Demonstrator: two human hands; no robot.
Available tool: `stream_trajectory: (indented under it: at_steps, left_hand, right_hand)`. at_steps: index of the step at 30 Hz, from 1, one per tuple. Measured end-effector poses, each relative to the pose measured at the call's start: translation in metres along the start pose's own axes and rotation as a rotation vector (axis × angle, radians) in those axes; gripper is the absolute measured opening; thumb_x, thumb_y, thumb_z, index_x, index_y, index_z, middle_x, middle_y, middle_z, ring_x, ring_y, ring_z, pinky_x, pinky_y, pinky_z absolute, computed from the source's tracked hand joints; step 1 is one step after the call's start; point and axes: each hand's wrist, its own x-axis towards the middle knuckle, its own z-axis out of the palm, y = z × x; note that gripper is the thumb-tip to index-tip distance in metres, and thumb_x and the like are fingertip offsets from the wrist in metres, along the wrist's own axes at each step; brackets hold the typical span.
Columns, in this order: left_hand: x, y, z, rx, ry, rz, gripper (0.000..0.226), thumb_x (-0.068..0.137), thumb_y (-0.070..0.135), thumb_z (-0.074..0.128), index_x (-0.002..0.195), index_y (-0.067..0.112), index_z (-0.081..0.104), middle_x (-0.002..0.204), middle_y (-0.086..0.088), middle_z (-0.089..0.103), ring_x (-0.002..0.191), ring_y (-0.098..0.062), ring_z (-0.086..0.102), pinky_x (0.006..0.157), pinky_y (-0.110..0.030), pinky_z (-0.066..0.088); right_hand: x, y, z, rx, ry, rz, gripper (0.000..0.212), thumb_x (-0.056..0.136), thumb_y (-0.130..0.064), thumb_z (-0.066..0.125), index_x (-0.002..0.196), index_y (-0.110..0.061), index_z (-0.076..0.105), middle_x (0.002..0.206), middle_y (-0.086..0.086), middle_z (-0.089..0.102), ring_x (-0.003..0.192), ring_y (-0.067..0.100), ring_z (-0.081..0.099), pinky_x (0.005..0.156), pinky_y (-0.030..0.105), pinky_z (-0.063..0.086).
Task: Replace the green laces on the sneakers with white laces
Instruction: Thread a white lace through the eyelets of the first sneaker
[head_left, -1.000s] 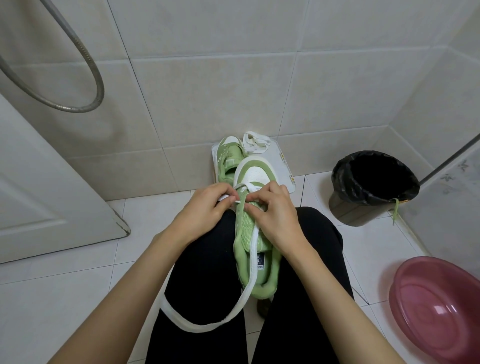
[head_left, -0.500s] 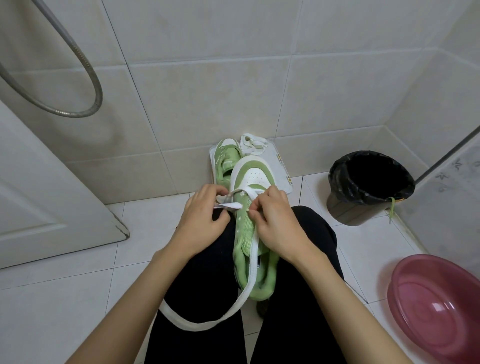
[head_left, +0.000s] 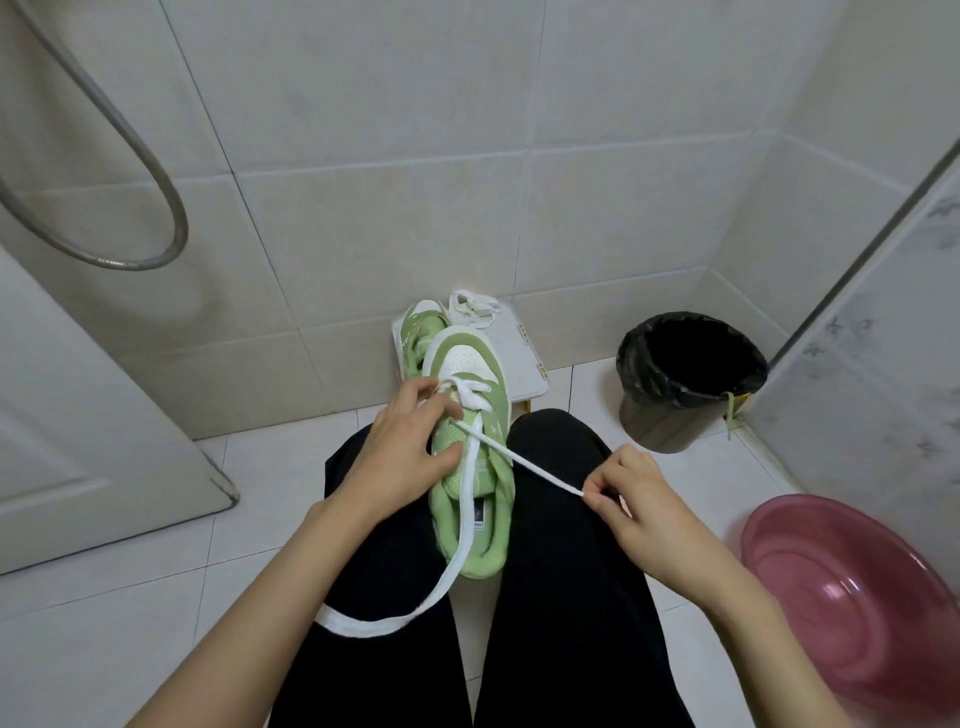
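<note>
A green and white sneaker (head_left: 470, 462) lies between my knees, toe pointing away. A white lace (head_left: 457, 551) is threaded through its front eyelets. My left hand (head_left: 402, 457) grips the sneaker's left side, fingers near the front eyelets. My right hand (head_left: 631, 496) pinches one end of the white lace, stretched taut to the right of the shoe. The lace's other part hangs in a loop over my left thigh. The second green sneaker (head_left: 421, 332) stands on a small white stool (head_left: 519, 358), beside another bundled white lace (head_left: 472, 309).
A black-lined waste bin (head_left: 685, 379) stands at the right with a green lace (head_left: 731, 413) hanging over its rim. A pink basin (head_left: 852, 603) sits on the floor at lower right. A door (head_left: 78, 431) is at the left, and a shower hose (head_left: 130, 171) hangs above it.
My right hand has pulled the lace end out to the right and drawn it taut. My left hand has stayed on the sneaker.
</note>
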Motion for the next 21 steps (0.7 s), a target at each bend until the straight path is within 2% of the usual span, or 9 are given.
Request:
stream_trajectory:
  at_steps: [2, 4, 6, 8, 11, 14, 18, 21]
  left_hand:
    - [0.001, 0.002, 0.003, -0.02, 0.019, -0.034, 0.026, 0.084, 0.019, 0.065, 0.109, 0.02, 0.057, 0.136, 0.005, 0.036, 0.124, -0.019, 0.043, 0.105, -0.037, 0.035]
    - [0.001, 0.003, 0.004, -0.065, 0.035, -0.048, 0.028, 0.085, 0.018, 0.065, 0.111, 0.019, 0.055, 0.132, 0.008, 0.037, 0.121, -0.018, 0.046, 0.101, -0.033, 0.038]
    - [-0.001, 0.002, 0.005, -0.094, 0.051, -0.05, 0.033, 0.085, 0.021, 0.065, 0.114, 0.021, 0.051, 0.125, 0.012, 0.038, 0.116, -0.014, 0.049, 0.095, -0.027, 0.038]
    - [-0.002, 0.0, 0.006, -0.101, 0.079, -0.079, 0.04, 0.084, 0.024, 0.067, 0.119, 0.021, 0.047, 0.12, 0.01, 0.041, 0.114, -0.013, 0.049, 0.094, -0.028, 0.04]
    - [-0.003, -0.001, 0.008, -0.104, 0.124, -0.156, 0.057, 0.081, 0.028, 0.069, 0.13, 0.018, 0.041, 0.126, 0.005, 0.044, 0.118, -0.013, 0.047, 0.099, -0.034, 0.041]
    - [-0.004, -0.002, 0.01, -0.069, 0.19, -0.213, 0.068, 0.079, 0.03, 0.069, 0.136, 0.015, 0.036, 0.134, 0.001, 0.042, 0.123, -0.015, 0.043, 0.101, -0.032, 0.037]
    - [-0.006, -0.005, 0.012, -0.011, 0.208, -0.265, 0.071, 0.078, 0.04, 0.068, 0.137, 0.019, 0.035, 0.136, 0.004, 0.043, 0.125, -0.014, 0.042, 0.094, -0.029, 0.033]
    - [-0.006, -0.009, 0.011, -0.023, 0.189, -0.273, 0.067, 0.08, 0.043, 0.065, 0.137, 0.024, 0.036, 0.138, 0.007, 0.042, 0.124, -0.013, 0.044, 0.088, -0.028, 0.034]
  right_hand:
    - [0.003, -0.007, 0.003, -0.034, 0.062, 0.001, 0.007, 0.094, -0.016, 0.054, 0.095, -0.023, 0.056, 0.098, -0.012, 0.042, 0.098, 0.007, 0.038, 0.086, 0.011, 0.033]
    - [0.016, -0.02, 0.013, -0.17, 0.184, -0.014, 0.028, 0.09, -0.023, 0.057, 0.117, -0.016, 0.055, 0.111, -0.002, 0.045, 0.105, 0.017, 0.039, 0.094, 0.026, 0.033]
    - [0.034, -0.036, 0.023, -0.291, 0.324, -0.021, 0.043, 0.088, -0.028, 0.058, 0.127, -0.013, 0.051, 0.12, 0.005, 0.046, 0.11, 0.024, 0.039, 0.094, 0.034, 0.03]
    - [0.054, -0.051, 0.032, -0.358, 0.386, -0.05, 0.041, 0.088, -0.032, 0.056, 0.125, -0.014, 0.054, 0.126, 0.007, 0.046, 0.113, 0.026, 0.038, 0.092, 0.035, 0.026]
    - [0.08, -0.064, 0.048, -0.412, 0.278, -0.117, 0.037, 0.092, -0.039, 0.052, 0.118, -0.013, 0.056, 0.122, 0.006, 0.047, 0.114, 0.026, 0.038, 0.093, 0.035, 0.026]
    - [0.091, -0.063, 0.058, -0.402, 0.19, -0.107, 0.031, 0.099, -0.037, 0.043, 0.115, -0.012, 0.054, 0.116, 0.007, 0.05, 0.107, 0.027, 0.043, 0.087, 0.035, 0.03]
    - [0.091, -0.055, 0.055, -0.261, 0.176, -0.164, 0.025, 0.099, -0.031, 0.042, 0.093, -0.014, 0.059, 0.096, -0.001, 0.052, 0.096, 0.023, 0.044, 0.083, 0.035, 0.031]
    - [0.072, -0.045, 0.047, -0.2, 0.203, -0.186, 0.021, 0.097, -0.028, 0.045, 0.078, -0.022, 0.049, 0.081, -0.01, 0.042, 0.088, 0.02, 0.041, 0.08, 0.034, 0.028]
